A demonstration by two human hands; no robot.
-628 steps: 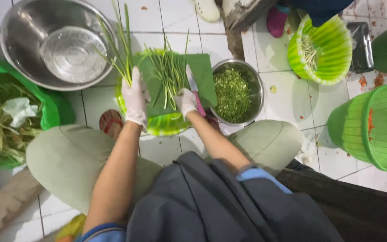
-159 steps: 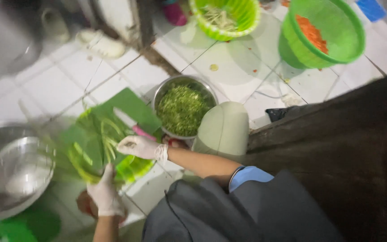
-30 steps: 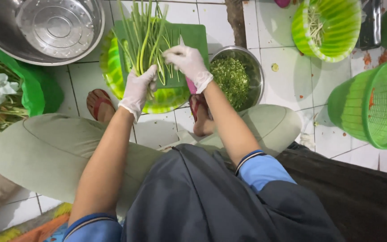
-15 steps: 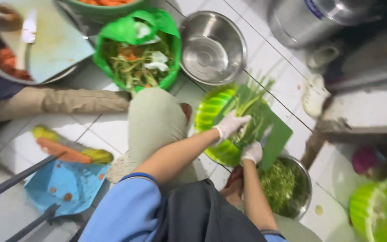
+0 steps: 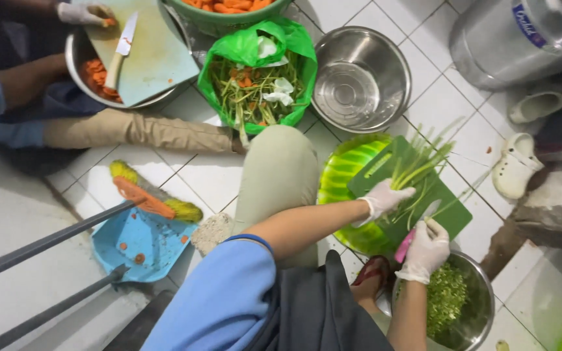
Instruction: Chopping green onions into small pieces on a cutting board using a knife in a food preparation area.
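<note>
My left hand (image 5: 384, 197), in a white glove, presses down a bunch of long green stalks (image 5: 419, 164) on a green cutting board (image 5: 449, 209). The board rests on a bright green basin (image 5: 341, 177). My right hand (image 5: 427, 248), also gloved, grips a pink-handled knife (image 5: 406, 243) whose blade lies on the board beside the stalks. Just below the right hand stands a steel bowl (image 5: 479, 286) of chopped greens (image 5: 447, 304). My knee (image 5: 276, 170) is left of the basin.
An empty steel bowl (image 5: 360, 78) and a green bag of vegetable scraps (image 5: 258, 81) lie beyond. A co-worker's gloved hand (image 5: 80, 13) is at a cutting board (image 5: 147, 49) with a knife (image 5: 122, 51) and carrots. A blue dustpan (image 5: 139, 240), large pot (image 5: 521, 36), white clogs (image 5: 516, 166).
The view has swung further round, so the board now sits at the right. Both hands stay on the board, left on the stalks and right on the knife.
</note>
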